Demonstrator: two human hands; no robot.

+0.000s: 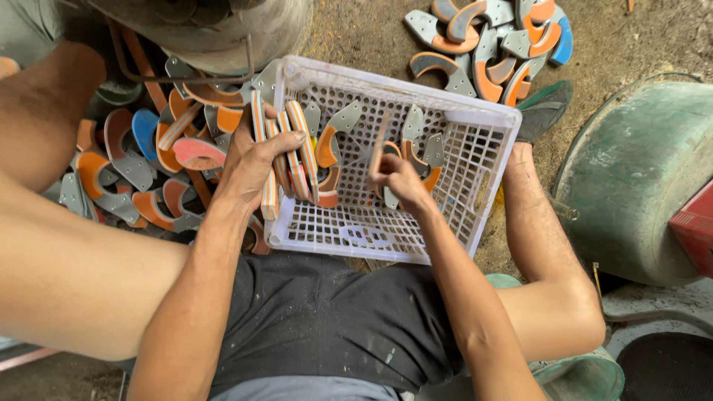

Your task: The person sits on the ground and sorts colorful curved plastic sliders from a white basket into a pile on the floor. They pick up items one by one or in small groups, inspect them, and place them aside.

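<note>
Landmark: white perforated crate (475,160), resting over the seated person's lap on a bare dirt floor (364,30).

Left of crate: a heap of curved orange-and-grey pieces (126,174) is lying on the floor.

At the crate's left edge: left hand (252,160) is gripping a stack of curved pieces (286,152), fingers curled tight round them, stack standing on edge just inside the crate.

Inside crate, centre: right hand (397,180) is pinching a thin stick-like tool (379,145), fingers closed on it; loose pieces are lying around it.

Above crate, to the right: a second pile of pieces (490,41) is sitting on the dirt.

Right of crate: a green metal basin (639,178) is standing on the floor.
</note>
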